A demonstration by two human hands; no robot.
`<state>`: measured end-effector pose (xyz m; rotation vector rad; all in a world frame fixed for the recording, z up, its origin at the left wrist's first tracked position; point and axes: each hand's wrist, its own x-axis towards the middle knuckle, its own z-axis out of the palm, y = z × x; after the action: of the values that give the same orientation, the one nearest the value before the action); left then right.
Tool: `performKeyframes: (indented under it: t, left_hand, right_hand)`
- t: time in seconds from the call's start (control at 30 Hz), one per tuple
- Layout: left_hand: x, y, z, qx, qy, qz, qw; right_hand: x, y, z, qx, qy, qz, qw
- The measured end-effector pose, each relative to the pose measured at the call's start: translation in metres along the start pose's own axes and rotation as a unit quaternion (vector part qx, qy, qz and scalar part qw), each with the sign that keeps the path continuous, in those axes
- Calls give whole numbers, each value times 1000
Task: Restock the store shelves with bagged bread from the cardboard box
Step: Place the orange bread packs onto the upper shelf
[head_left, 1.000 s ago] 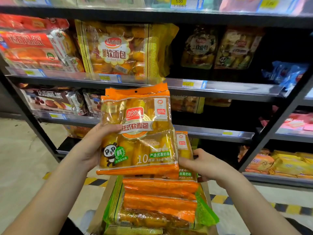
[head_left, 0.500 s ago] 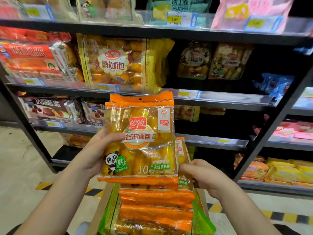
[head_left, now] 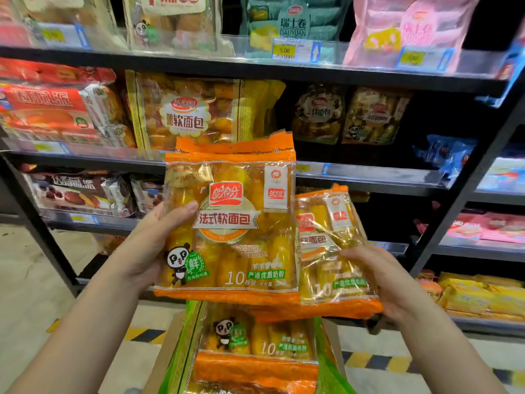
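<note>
Two bread bags [head_left: 227, 223] held | hands [head_left: 142, 251]: one each (upright) | one cardboard box [head_left: 162, 365]

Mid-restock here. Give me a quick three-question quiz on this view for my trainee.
1. True or false: the left hand grips an orange bread bag printed with a panda.
2. What does the right hand hold? A) nothing; B) a second orange bread bag; C) a roll of tape.
3. Fill in: the yellow price tag below the green Daliyuan pack reads ____.
Key: 1 true; 2 B; 3 5.00.
</note>
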<state>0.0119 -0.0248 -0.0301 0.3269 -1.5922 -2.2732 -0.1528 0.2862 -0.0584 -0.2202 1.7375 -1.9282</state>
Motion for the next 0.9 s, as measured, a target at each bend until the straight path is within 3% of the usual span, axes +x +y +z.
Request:
performKeyframes:
  t: [0.47, 0.9]
  left_hand:
    - [6, 22, 21, 22, 20, 32, 999]
    - [66, 26, 36, 49, 11, 121, 991]
  right_hand:
    - [-9, -46, -48, 81, 33, -199, 976]
    - [73, -97, -63, 28, 49, -212, 976]
